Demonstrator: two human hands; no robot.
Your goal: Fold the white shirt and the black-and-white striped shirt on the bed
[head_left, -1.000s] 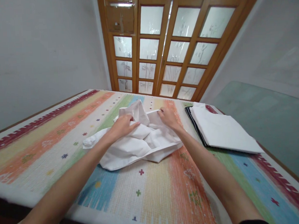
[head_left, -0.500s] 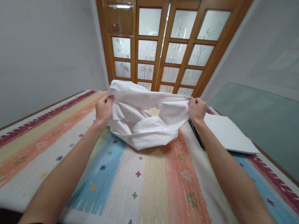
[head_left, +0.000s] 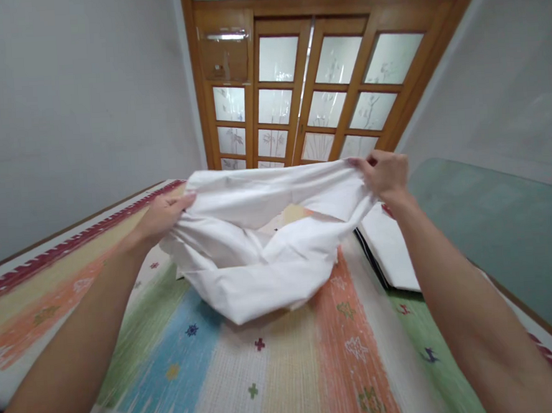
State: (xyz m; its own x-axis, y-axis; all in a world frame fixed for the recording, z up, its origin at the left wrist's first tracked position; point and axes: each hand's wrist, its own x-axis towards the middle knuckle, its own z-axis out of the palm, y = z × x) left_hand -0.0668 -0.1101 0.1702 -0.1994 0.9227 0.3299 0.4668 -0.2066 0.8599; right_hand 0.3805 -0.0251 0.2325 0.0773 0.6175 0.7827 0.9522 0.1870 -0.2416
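Note:
A white cloth (head_left: 262,288) hangs in a loose loop between my two hands, over the middle of the striped tablecloth. Through the gap in its middle a patch of the patterned tablecloth shows. My left hand (head_left: 164,214) pinches the cloth's left end, thumb on top. At the upper right, my right hand (head_left: 385,173) grips the other end between thumb and curled fingers. The far edge is stretched between both hands while the near part sags in folds. Whether the cloth is a garment or a cover, I cannot tell.
The table bears a colourful striped tablecloth (head_left: 290,367). To the right lies a flat white item with a black edge (head_left: 395,255), partly behind my right arm. A pale green glass panel (head_left: 492,218) leans by the right wall. Wooden glazed doors (head_left: 292,87) stand beyond the table.
My hands have moved farther apart, the right one up and to the right, the left one left and down. The cloth is spread wider and hangs nearer. The view has tilted up slightly.

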